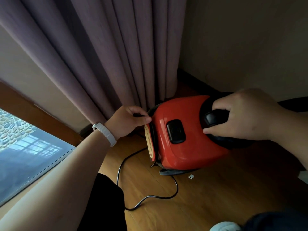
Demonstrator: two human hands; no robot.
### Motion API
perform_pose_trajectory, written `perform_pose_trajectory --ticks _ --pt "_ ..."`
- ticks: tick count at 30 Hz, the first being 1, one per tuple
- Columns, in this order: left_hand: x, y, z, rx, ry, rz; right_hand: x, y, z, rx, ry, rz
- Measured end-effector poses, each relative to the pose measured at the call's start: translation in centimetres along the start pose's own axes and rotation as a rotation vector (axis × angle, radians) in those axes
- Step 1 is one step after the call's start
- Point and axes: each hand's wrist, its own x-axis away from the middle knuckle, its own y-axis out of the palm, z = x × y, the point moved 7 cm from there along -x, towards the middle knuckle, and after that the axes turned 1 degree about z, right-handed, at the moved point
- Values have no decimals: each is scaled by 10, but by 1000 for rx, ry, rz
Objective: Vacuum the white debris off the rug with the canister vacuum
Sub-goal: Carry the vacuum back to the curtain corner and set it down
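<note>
- The red canister vacuum (186, 147) shows no brand name that can be read. The tan disc (149, 144) on its near-left side carries a red marking, too skewed and blurred to make out.
- A black rounded-square button (176, 131) sits in the middle of the red shell and bears no legible sign.
- The left hand (128, 120) is at the vacuum's left edge, just above the tan disc. Its thumb and forefinger are pressed together and pinch a thin black piece (139, 115). Whether that piece is the end of the cord cannot be told. The other fingers are tucked in behind.
- A white wristband (105, 133) circles the left wrist.
- The right hand (246, 114) grips the black handle (215, 118) on top of the vacuum. Its fingers curl over the handle from the far side, and the thumb tip lies against the shell below it.
- The vacuum stands on the wooden floor (216, 197) in a corner, close to the foot of the purple curtain (100, 47) and near the beige wall (250, 39).
- A black power cord (146, 196) loops across the floor from under the vacuum toward the viewer.
- A small white scrap (191, 176) lies on the floor just beside the vacuum's near edge.
- A window (25, 155) fills the lower left.
</note>
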Motion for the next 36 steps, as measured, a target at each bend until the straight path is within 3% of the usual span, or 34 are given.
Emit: perform_pose_trajectory --ticks 4,12,21,26,29,32,36 --pt "-4 10 -28 96 -124 -127 2 -6 0 16 11 -22" --pt "-11 33 -45 304 -222 -64 7 -27 23 -182 213 134" --pt "5 78 -25 221 -309 -189 0 -16 62 -286 422 205" --pt "27 83 13 -600 57 -255 -2 -8 70 -264 479 212" --pt "37 92 35 -934 243 -300 -4 -4 65 -196 442 184" --pt "36 92 43 -987 375 -270 -6 3 60 -149 380 138" --pt "36 87 52 -848 553 -251 -6 8 44 -66 227 24"
